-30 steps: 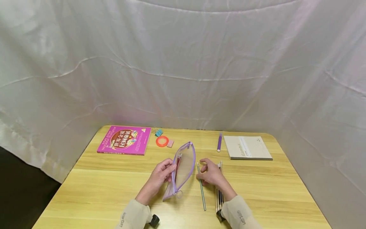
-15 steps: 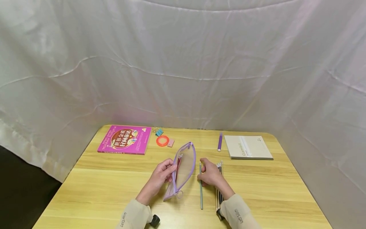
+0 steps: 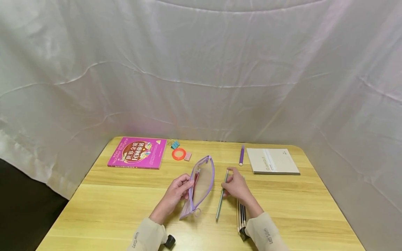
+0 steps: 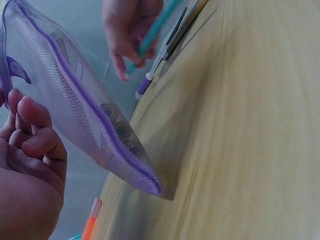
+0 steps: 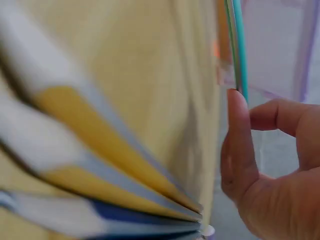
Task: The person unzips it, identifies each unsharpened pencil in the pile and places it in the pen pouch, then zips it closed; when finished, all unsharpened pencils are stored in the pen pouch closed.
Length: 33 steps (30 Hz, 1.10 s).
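Note:
My left hand (image 3: pixel 176 191) grips one side of a mesh pencil pouch (image 3: pixel 203 179) with purple trim, its mouth gaping toward the right. Dark red pencils (image 3: pixel 195 181) stand inside it. To the right of the pouch, my right hand (image 3: pixel 237 184) pinches a green pencil (image 3: pixel 220 204) near its upper end; the pencil slants, its lower end toward me. The left wrist view shows the same green pencil (image 4: pixel 156 31) beyond the pouch. Several pencils (image 3: pixel 242 218), dark and light striped, lie side by side beneath my right wrist, partly hidden by the sleeve.
A pink book (image 3: pixel 150 160) lies at the back left, with teal binder clips (image 3: pixel 175 145), an orange tape roll (image 3: pixel 173 154) and a pink eraser (image 3: pixel 187 156) beside it. At the back right are a purple marker (image 3: pixel 241 155) and a notebook (image 3: pixel 282 164). Grey cloth surrounds the table.
My right hand has taken the green pencil between its fingers and shifted slightly up and away from me, the pencil's lower end swinging left. The left hand and pouch have stayed still.

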{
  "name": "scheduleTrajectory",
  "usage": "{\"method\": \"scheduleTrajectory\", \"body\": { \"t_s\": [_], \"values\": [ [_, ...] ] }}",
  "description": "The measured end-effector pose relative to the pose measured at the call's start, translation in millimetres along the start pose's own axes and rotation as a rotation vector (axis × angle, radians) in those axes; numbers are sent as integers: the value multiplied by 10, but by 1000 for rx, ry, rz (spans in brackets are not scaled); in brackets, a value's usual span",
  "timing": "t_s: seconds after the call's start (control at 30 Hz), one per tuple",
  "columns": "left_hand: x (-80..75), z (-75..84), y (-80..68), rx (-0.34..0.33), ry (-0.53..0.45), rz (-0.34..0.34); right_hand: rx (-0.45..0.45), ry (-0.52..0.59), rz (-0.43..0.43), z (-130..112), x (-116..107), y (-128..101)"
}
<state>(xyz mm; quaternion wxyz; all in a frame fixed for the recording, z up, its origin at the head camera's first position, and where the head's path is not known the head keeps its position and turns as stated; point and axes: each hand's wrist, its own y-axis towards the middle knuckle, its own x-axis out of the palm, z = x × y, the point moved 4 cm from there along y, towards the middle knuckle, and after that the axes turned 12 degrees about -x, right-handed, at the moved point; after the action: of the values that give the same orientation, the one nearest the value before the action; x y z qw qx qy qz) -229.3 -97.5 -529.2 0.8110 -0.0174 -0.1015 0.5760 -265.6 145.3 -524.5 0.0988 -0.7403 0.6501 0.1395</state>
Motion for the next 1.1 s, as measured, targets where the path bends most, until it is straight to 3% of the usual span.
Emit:
{"method": "scheduleTrajectory", "body": {
  "t_s": [0.2,0.53,0.83,1.1],
  "values": [
    [-4,-4,-12,-6,-5,2,-50,166,69,-181,-169,31],
    [2,-31,-23,-6,2,-4,-112,283,84,-392,-285,13],
    [28,-64,-15,-32,-7,4,-121,349,133,-519,-169,34],
    [74,-102,-3,-43,-4,-14,-175,283,128,-593,78,18]
  ]
}}
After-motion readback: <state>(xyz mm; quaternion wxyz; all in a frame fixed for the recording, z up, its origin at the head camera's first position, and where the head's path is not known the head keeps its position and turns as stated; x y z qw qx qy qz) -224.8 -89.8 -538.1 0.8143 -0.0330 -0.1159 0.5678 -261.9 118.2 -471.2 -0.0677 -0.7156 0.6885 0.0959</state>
